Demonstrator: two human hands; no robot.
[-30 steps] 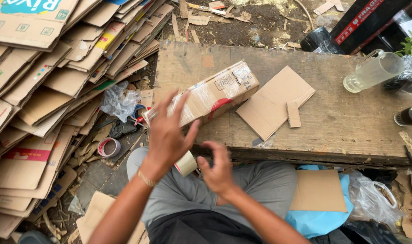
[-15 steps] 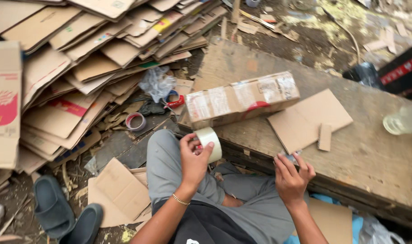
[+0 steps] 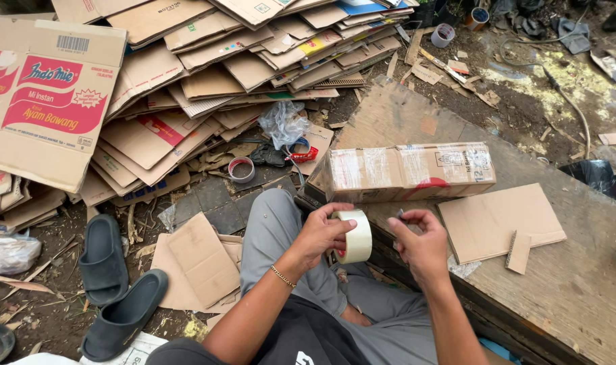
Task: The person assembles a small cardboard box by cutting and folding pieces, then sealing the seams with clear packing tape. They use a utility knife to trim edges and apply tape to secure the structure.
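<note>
Tape roll point(image 3: 354, 236), pale and translucent, is gripped in the left hand point(image 3: 319, 234), fingers curled over its top and thumb at its side. It is held in the air above the lap, just off the near left edge of the board point(image 3: 578, 290), with its open core turned to the right.

Right hand point(image 3: 421, 240) is held close beside the roll, not touching it; thumb and forefinger are pinched together at about point(image 3: 400, 215) on something small, too small to be identified. The remaining fingers are curled in.

Box point(image 3: 411, 171), long, brown and wrapped with clear tape, is lying on the board just beyond both hands, its long side set across the view. A flat cardboard sheet point(image 3: 500, 221) is lying to the right of the box, near the right hand, with a narrow cardboard strip point(image 3: 519, 252) at its near corner.

A thin bracelet point(image 3: 281, 276) is worn on the left wrist. Grey trousers point(image 3: 274, 233) are seen below the hands.

On the ground to the left, flattened cartons point(image 3: 152, 74) are stacked in a large heap. A second tape roll point(image 3: 242, 169) is lying at the foot of the heap, well apart from the hands. A pair of dark sandals point(image 3: 112, 284) is lying at lower left.
</note>
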